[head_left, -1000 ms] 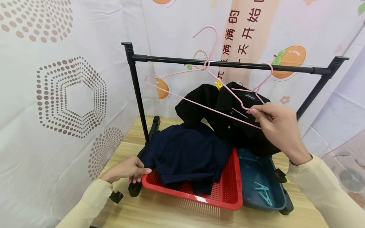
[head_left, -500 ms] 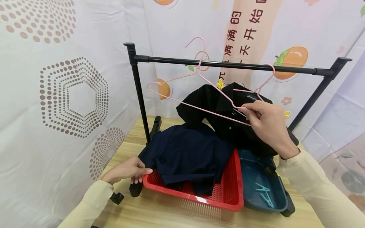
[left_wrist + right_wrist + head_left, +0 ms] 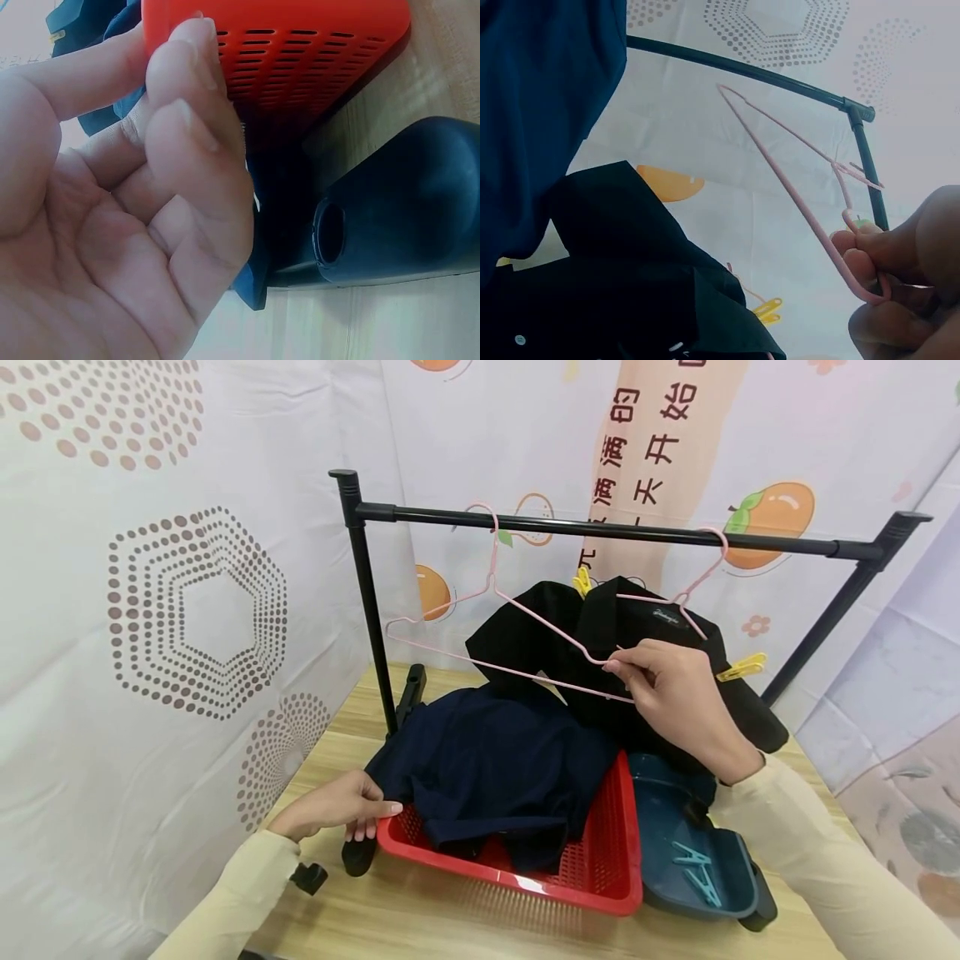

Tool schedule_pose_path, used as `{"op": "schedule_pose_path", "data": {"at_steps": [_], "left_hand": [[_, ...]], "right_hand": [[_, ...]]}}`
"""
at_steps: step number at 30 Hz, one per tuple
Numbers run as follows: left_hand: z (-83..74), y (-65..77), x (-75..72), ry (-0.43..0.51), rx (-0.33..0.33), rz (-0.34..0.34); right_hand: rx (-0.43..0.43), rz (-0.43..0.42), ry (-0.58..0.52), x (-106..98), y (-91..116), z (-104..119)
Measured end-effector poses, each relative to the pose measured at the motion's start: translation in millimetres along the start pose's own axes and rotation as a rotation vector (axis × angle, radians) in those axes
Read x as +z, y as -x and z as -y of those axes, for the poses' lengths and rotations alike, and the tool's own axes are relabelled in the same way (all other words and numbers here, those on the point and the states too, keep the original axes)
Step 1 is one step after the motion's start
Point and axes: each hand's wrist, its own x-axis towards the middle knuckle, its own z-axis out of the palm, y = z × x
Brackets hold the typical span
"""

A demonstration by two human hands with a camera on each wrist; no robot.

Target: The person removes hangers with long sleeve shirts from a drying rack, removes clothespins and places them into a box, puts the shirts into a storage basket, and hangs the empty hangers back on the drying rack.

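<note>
A pink hanger (image 3: pixel 551 629) slants in front of the black rail (image 3: pixel 570 527), its hook level with the rail; whether the hook rests on it I cannot tell. My right hand (image 3: pixel 671 693) pinches the hanger's right shoulder end, also seen in the right wrist view. At the lower left, my left hand (image 3: pixel 333 806) grips the near left corner of a red plastic basket (image 3: pixel 517 881), thumb on the rim and fingers beneath. In that basket lies a dark navy garment (image 3: pixel 495 760). Behind, a black shirt (image 3: pixel 555 627) hangs on a second pink hanger (image 3: pixel 701 578), partly hidden by my right hand.
Yellow clips (image 3: pixel 742 667) hold the black shirt. A dark blue tray (image 3: pixel 660 868) with light blue clothespins (image 3: pixel 697 875) stands right of the basket. Black rack posts (image 3: pixel 369 610) rise on either side. Printed curtains (image 3: pixel 195 777) enclose the wooden table (image 3: pixel 420 918).
My right hand has moved left and then down with the hanger, bringing its hook from above the rail to rail level. My left hand has stayed on the basket corner.
</note>
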Motion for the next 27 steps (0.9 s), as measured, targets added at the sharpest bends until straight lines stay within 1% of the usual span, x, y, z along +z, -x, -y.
{"op": "schedule_pose_path", "data": {"at_steps": [12, 18, 21, 23, 25, 27], "left_hand": [[0.0, -1.0, -1.5, 0.003, -0.005, 0.017], [-1.4, -3.6, -2.0, -0.012, 0.012, 0.002], [0.7, -4.9, -4.8, -0.019, 0.037, 0.011], [3.4, -4.2, -8.5, -0.003, 0.047, 0.025], [7.4, -3.0, -13.8, 0.024, 0.052, 0.037], [11.3, -2.1, -19.6, 0.054, 0.041, 0.035]], "right_hand": [[0.041, 0.096, -0.027, 12.6, 11.3, -3.1], [0.078, 0.134, -0.064, 18.7, 21.5, -8.3], [0.101, 0.143, -0.105, 24.4, 31.4, -12.1], [0.106, 0.163, -0.131, 29.9, 41.5, -14.4], [0.106, 0.207, -0.148, 36.8, 54.3, -17.2], [0.114, 0.279, -0.146, 43.6, 68.1, -19.6]]}}
